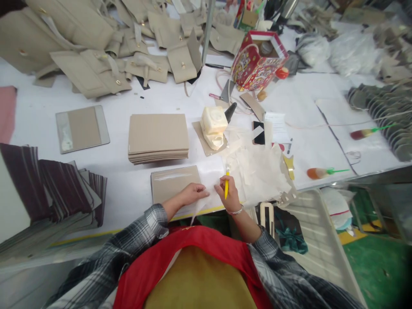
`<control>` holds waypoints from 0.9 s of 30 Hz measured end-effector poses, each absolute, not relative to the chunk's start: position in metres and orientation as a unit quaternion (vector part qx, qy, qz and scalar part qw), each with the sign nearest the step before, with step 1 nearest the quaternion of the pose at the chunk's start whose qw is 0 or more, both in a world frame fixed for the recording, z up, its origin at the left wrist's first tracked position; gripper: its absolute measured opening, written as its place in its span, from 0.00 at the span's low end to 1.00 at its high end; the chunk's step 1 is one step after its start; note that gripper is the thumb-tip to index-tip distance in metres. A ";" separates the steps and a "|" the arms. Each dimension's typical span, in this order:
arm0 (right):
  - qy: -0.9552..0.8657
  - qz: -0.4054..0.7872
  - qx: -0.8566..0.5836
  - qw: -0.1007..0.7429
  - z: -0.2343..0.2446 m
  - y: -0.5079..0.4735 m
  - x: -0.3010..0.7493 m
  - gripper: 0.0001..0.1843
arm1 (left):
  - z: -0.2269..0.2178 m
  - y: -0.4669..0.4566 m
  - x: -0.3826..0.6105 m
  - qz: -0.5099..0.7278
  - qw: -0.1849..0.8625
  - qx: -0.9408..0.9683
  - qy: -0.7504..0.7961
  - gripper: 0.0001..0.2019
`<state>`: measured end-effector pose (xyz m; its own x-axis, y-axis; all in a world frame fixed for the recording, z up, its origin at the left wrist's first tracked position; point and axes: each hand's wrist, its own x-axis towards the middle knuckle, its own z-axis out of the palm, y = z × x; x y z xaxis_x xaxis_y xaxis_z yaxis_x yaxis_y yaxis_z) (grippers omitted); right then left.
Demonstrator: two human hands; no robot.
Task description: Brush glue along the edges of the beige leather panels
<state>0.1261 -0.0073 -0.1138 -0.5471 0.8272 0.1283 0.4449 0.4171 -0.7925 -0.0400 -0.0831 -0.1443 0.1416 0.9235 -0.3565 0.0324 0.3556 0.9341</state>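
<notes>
My left hand [194,193] is closed, its fingertips pinching a thin whitish strip [197,209] that hangs towards the table edge. In my right hand [231,193] is a slim yellow pen-like tool [226,185], held upright; its working end is too small to make out. The fingertips of both hands face each other a short way apart. Partly under my left forearm lies a beige panel [175,179] with a glossy streak on it. Behind it stands a neat stack of beige panels [158,133].
A cream block-shaped container [214,122] sits on a beige piece, beside thin white sheets [257,167] and a phone [258,132]. Further back are a red patterned box [249,64] and beige bag parts [93,73]. Dark panels [64,184] fan out at left; glue bottles [317,173] lie right.
</notes>
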 end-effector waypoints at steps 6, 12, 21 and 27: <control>-0.844 0.302 -0.390 0.213 -0.133 -0.008 0.109 0.15 | -0.145 -0.111 -0.060 0.367 0.622 0.383 0.576 0.16; -0.839 0.283 -0.412 0.215 -0.165 0.004 0.083 0.14 | -0.158 -0.156 -0.107 0.402 0.634 0.152 0.643 0.17; -0.838 0.282 -0.429 0.186 -0.209 0.010 0.025 0.18 | -0.195 -0.161 -0.152 0.470 0.418 0.021 0.777 0.13; -0.844 0.270 -0.436 0.158 -0.221 0.015 0.014 0.18 | -0.211 -0.157 -0.162 0.433 0.348 0.048 0.830 0.14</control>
